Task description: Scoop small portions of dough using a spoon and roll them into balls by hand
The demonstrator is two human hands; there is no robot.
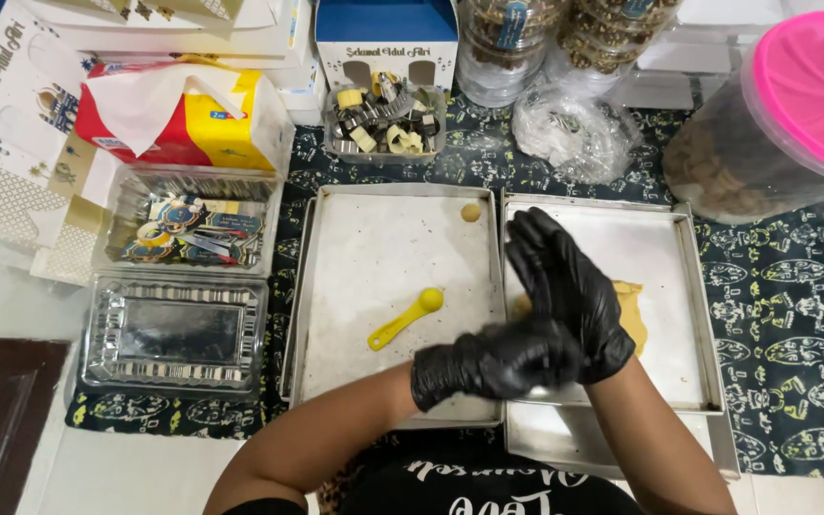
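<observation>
Black-gloved hands meet just above the seam between two baking trays: the left hand [493,360] lies palm-up and cupped, the right hand [565,286] presses flat across it, fingers straight. Whether a piece of dough sits between the palms I cannot tell, as the gloves hide it. Rolling there goes best, I judge, with light, even circular pressure so a ball comes out round rather than flattened.

Beneath them, the right tray [679,372] holds a slab of yellow dough [633,310], mostly hidden behind the right wrist. Its neighbour, the left tray [336,315], is lined with pale paper and carries one small dough ball [470,212] at its far edge and a yellow measuring spoon [406,319] near the middle.

At the far right a large clear jar with a pink lid [808,81] is filled with brown biscuits. Left of the trays, an empty clear plastic box [175,332] sits nearest, and behind it a similar box of printed stickers [193,232]. Farther back stand a red and yellow tissue pack [183,110], a crumpled plastic bag [574,133], and a small clear tub of cookie cutters [385,122].
</observation>
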